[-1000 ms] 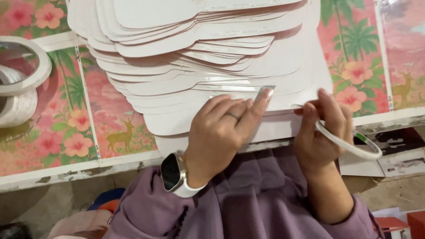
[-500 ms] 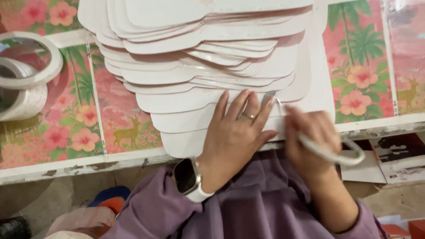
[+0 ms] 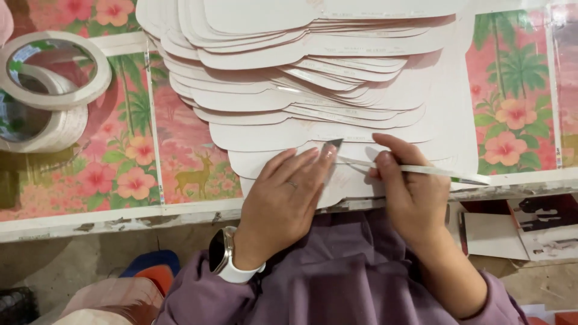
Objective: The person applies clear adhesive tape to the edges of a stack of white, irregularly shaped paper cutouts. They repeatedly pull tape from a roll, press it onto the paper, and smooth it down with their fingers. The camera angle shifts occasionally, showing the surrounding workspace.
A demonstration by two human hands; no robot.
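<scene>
Fingers, left hand: laid flat and close together, tips pressing down on the nearest white card at the table edge
Fingers, right hand: pinched round a thin roll of tape, seen edge-on; thumb and forefinger grip it near the free end
Tape end: a short dark tip stands just beyond the left fingertips, touching the card
Change: half a second ago the roll hung as a loop to the right of the hand, by the table edge; now it lies level across the card, and the left hand has slid up toward the tip
Meaning: by my guess a strip is being laid along the card's lower edge, the left hand smoothing it down
Cards: a fanned stack of white shaped pieces, overlapping, the held one lowest and nearest the person
Table: covered with pink flowered paper showing palms and a deer
Spare tape: two larger rolls at far left, well apart from both hands
Wrist: a watch with a white band on the left arm; purple sleeves
</scene>
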